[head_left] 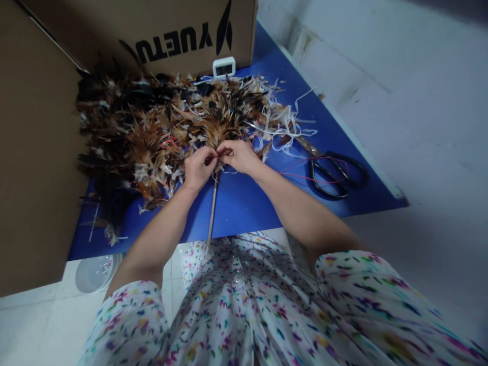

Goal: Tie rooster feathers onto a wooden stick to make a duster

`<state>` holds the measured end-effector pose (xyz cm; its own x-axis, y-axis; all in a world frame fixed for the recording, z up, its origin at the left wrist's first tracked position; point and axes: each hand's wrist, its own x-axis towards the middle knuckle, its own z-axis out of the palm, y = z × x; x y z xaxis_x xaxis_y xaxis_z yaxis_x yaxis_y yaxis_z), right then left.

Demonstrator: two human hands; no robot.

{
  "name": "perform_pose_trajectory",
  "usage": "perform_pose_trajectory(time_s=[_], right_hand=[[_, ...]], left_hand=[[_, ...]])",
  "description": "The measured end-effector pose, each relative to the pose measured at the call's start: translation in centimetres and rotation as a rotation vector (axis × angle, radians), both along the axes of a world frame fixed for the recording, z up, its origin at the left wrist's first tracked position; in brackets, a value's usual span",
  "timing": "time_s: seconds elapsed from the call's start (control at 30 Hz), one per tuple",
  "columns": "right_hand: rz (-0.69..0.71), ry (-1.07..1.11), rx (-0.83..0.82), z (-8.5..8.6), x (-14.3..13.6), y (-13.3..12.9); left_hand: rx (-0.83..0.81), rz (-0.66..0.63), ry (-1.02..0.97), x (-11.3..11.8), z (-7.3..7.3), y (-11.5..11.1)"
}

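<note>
A thin wooden stick [213, 211] runs from the table's front edge up to a fan of brown feathers [216, 131], like a feather duster. My left hand [200, 166] pinches where the feathers meet the stick. From the other side my right hand [239, 155] meets it, thumb and forefinger pressed together at the same spot. Whatever lies between the right fingertips is too small to make out. A short pale strand hangs just below the fingers. Around and behind both hands spreads a heap of loose brown, black and whitish feathers [147, 137].
Black-handled scissors [330, 175] lie at the right on the blue table [244, 203], with red thread [295, 174] across them. White plastic strips [280, 122] tangle nearby. A small white digital clock [224, 67] stands before a cardboard box [183, 25]. Below left sits a clear tub [93, 274].
</note>
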<state>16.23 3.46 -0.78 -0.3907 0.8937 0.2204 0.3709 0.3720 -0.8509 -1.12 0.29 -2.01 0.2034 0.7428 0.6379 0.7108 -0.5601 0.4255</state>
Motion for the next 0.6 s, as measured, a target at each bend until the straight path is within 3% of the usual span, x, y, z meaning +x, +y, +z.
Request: perform_pose_trajectory(time_s=[0.6], right_hand=[[-0.001, -0.190, 0.026, 1.3, 0.4, -0.6]], left_hand=[[-0.046, -0.015, -0.142, 0.1, 0.1, 0.0]])
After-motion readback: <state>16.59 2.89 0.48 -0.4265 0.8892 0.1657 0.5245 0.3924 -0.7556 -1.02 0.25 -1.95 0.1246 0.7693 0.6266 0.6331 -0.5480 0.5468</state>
